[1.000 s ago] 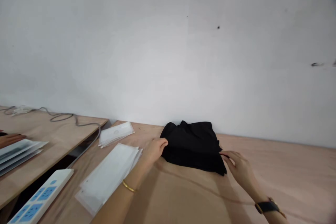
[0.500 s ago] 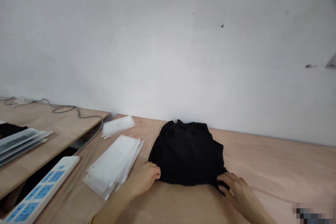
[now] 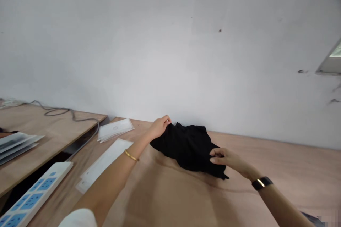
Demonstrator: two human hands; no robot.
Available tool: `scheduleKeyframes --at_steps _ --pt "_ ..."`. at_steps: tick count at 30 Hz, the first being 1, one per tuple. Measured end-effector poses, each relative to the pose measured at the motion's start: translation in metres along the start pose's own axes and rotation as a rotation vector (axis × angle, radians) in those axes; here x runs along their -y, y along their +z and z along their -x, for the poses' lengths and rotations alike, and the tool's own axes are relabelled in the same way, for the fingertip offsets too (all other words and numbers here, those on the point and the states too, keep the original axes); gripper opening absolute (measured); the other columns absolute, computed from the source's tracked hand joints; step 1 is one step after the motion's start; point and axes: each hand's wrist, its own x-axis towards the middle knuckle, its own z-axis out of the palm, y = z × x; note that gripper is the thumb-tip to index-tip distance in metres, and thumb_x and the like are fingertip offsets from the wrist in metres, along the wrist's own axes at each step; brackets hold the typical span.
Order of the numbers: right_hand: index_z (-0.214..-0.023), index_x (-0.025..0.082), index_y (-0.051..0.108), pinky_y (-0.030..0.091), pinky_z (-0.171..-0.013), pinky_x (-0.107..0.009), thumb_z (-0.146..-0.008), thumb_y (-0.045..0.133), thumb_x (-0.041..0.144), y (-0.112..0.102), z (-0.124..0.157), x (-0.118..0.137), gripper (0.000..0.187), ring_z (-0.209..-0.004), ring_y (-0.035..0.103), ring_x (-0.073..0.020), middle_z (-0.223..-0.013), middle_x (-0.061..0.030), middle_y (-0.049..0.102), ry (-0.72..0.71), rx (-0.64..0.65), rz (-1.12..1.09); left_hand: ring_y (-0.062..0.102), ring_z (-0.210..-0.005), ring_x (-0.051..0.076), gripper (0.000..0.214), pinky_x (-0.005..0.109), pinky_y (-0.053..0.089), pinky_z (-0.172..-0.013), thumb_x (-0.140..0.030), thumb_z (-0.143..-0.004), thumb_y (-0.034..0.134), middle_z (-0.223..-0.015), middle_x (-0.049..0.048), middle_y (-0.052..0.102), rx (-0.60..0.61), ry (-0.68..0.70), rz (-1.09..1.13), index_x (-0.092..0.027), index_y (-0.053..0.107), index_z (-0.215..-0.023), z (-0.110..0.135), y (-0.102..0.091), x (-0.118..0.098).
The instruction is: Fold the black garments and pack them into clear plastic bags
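Note:
A rumpled black cloth [image 3: 189, 147] lies on the wooden table against the wall, its near edge slanting down to the right. My left hand [image 3: 161, 126] reaches to the cloth's far left corner and pinches it between thumb and fingers. On the right side of the cloth is my right hand [image 3: 225, 158], thumb and fingers closing on the fabric near its right edge. What kind of garment the cloth is, I cannot tell.
Clear plastic bags [image 3: 106, 161] lie left of the cloth, partly behind my left forearm, with a smaller stack of bags [image 3: 115, 129] farther back. A white power strip [image 3: 34, 195] lies at the left edge. Across a gap, another table [image 3: 61, 124] holds a grey cable [image 3: 57, 111] and more bags [image 3: 18, 145].
My left hand has moved from the cloth's near left corner to its far left corner. My right hand has shifted up the right side. The cloth's near edge has drawn back toward the wall.

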Motion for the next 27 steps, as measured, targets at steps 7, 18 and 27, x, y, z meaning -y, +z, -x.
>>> scheduleKeyframes --at_steps 7,18,27 --pt "-0.079 0.022 0.062 0.041 -0.059 -0.029 -0.069 0.059 0.057 -0.060 -0.024 0.033 0.036 -0.062 0.053 -0.0171 -0.057 0.0031 0.051 -0.070 -0.566 -0.085 0.056 -0.076 0.013 0.025 0.024 0.041 -0.075 -0.011 -0.087 0.041 -0.081 -0.0028 0.059 -0.206 0.091 0.071 -0.023 0.050 -0.107 -0.063 -0.037 -0.030" --pt "-0.099 0.028 0.066 0.053 -0.070 -0.035 -0.081 0.053 0.040 0.094 0.054 -0.081 0.025 -0.082 0.067 -0.0252 -0.094 -0.0072 0.072 -0.378 -0.513 0.624 0.062 -0.091 0.017 0.033 0.033 0.040 -0.089 -0.001 -0.082 0.041 -0.094 0.0014 0.069 0.133 0.124 -0.262 -0.022 0.064 -0.096 0.069 0.031 0.043" --pt "-0.088 0.020 0.058 0.050 -0.068 -0.035 -0.079 0.031 0.026 0.005 -0.008 -0.048 0.030 -0.073 0.066 -0.0231 -0.078 -0.0073 0.069 -0.120 -0.490 0.481 0.059 -0.098 0.018 0.036 0.031 0.041 -0.088 -0.007 -0.091 0.035 -0.110 0.0031 0.065 0.065 0.114 -0.298 -0.023 0.054 -0.116 0.017 0.031 0.042"
